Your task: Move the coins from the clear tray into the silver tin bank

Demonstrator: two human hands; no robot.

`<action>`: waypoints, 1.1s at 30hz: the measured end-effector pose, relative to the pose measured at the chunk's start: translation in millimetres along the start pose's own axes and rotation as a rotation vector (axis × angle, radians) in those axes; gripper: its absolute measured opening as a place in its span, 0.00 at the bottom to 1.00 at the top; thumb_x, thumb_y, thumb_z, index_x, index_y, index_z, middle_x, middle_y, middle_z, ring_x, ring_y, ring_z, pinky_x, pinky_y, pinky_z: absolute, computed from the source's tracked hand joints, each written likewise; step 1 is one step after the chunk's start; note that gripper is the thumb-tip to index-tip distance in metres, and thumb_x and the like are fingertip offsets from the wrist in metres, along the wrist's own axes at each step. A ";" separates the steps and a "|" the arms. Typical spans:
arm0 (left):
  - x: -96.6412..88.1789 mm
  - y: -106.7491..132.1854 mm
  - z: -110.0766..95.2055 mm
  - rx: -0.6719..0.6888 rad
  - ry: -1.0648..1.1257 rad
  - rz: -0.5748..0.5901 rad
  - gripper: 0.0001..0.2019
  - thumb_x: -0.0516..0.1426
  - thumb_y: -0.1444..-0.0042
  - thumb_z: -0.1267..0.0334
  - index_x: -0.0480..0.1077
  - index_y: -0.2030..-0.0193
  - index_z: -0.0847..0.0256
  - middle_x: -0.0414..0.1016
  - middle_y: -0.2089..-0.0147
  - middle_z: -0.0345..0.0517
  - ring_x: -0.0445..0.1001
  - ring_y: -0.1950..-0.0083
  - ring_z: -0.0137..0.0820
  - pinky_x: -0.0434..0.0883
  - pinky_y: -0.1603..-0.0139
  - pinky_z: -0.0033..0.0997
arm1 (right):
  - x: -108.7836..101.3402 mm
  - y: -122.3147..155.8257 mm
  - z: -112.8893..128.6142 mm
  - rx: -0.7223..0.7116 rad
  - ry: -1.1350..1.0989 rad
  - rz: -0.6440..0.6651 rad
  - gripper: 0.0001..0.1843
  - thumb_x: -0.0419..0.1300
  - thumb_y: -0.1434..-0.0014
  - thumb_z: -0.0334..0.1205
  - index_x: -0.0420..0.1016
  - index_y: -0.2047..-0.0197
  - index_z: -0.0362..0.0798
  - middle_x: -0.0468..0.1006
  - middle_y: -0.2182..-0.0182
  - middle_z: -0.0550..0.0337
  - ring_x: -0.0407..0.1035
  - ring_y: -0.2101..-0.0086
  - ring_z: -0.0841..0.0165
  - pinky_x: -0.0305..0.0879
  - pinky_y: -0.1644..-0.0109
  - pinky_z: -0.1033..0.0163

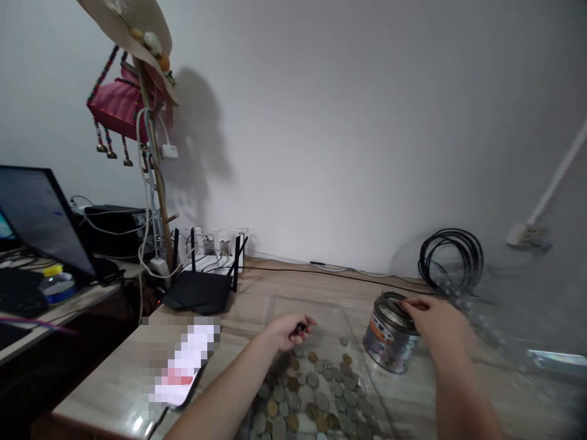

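Curling over coins (321, 401) in a clear tray (330, 318), the left hand (285, 330) is cupping a dark object (301, 327), seemingly keeping it handy. The right hand (435, 322) is hovering at the tin's (389, 347) top, grasp impossible to tell; the tin is standing beside the tray, presumably for reach.

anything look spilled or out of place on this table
Nothing looks spilled: the round silver and brassy coins lie loose inside the clear plastic tray, beside the standing silver metal tin. Only the black-edged phone looks odd, its screen covered by blocky pixels.
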State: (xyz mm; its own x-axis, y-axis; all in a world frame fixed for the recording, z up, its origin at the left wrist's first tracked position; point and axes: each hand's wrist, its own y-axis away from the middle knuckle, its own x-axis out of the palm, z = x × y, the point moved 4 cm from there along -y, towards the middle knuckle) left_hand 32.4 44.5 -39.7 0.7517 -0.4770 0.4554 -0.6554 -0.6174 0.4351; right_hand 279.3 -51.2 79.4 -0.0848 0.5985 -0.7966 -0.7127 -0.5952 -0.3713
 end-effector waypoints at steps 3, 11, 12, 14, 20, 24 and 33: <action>1.2 3.0 2.0 0.004 -0.044 -0.033 0.05 0.48 0.53 0.74 0.64 0.72 0.65 0.58 0.81 0.36 0.50 0.86 0.15 0.38 0.86 0.16 | 0.7 -1.6 -3.5 -0.027 0.021 0.046 0.11 0.56 0.56 0.48 0.76 0.78 0.52 0.75 0.75 0.53 0.64 0.78 0.64 0.51 0.78 0.62; 2.7 4.0 1.6 0.094 -0.051 -0.007 0.10 0.49 0.53 0.70 0.63 0.62 0.61 0.62 0.80 0.37 0.53 0.86 0.16 0.38 0.85 0.16 | 32.7 51.6 56.0 -0.533 -0.258 -0.096 0.18 0.47 0.47 0.44 0.75 0.66 0.46 0.76 0.70 0.52 0.65 0.69 0.65 0.58 0.66 0.62; 3.1 4.1 1.0 0.114 -0.042 -0.008 0.09 0.49 0.52 0.69 0.64 0.63 0.61 0.62 0.80 0.37 0.53 0.86 0.16 0.38 0.85 0.16 | 49.4 64.6 69.7 -0.617 -0.305 0.107 0.17 0.48 0.48 0.43 0.75 0.66 0.47 0.76 0.70 0.53 0.66 0.70 0.66 0.59 0.66 0.64; 4.9 5.0 -0.2 0.144 -0.022 0.002 0.05 0.49 0.51 0.66 0.64 0.67 0.62 0.60 0.81 0.36 0.52 0.86 0.16 0.36 0.86 0.16 | 77.6 89.1 90.5 -0.740 -0.320 0.398 0.16 0.49 0.48 0.43 0.76 0.65 0.48 0.76 0.71 0.56 0.65 0.72 0.68 0.58 0.68 0.65; 9.9 6.0 4.4 0.047 -0.015 0.020 0.08 0.49 0.50 0.65 0.61 0.76 0.64 0.57 0.83 0.36 0.51 0.87 0.16 0.35 0.87 0.16 | 115.9 103.9 93.6 -0.686 -0.342 0.686 0.09 0.55 0.55 0.38 0.75 0.72 0.44 0.75 0.76 0.58 0.63 0.75 0.69 0.54 0.72 0.66; 9.9 3.7 7.8 0.007 -0.055 0.044 0.08 0.48 0.49 0.66 0.62 0.76 0.65 0.61 0.83 0.41 0.52 0.87 0.17 0.37 0.87 0.16 | 118.1 100.9 92.3 -0.607 -0.439 0.769 0.05 0.55 0.59 0.32 0.72 0.76 0.45 0.73 0.81 0.61 0.62 0.78 0.71 0.55 0.75 0.68; -2.3 2.4 4.1 -0.037 0.224 0.037 0.09 0.47 0.51 0.72 0.67 0.69 0.71 0.64 0.80 0.45 0.55 0.86 0.18 0.43 0.88 0.15 | 5.9 20.0 25.1 -0.246 -0.082 -0.179 0.13 0.52 0.53 0.45 0.76 0.71 0.51 0.75 0.73 0.51 0.65 0.74 0.63 0.55 0.74 0.61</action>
State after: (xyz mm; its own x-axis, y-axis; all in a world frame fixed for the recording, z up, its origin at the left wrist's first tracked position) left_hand 29.4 41.6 -42.9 0.6946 -0.3457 0.6309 -0.6877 -0.5765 0.4413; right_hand 247.1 -46.1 79.2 -0.0365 0.7407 -0.6709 -0.5322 -0.5826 -0.6142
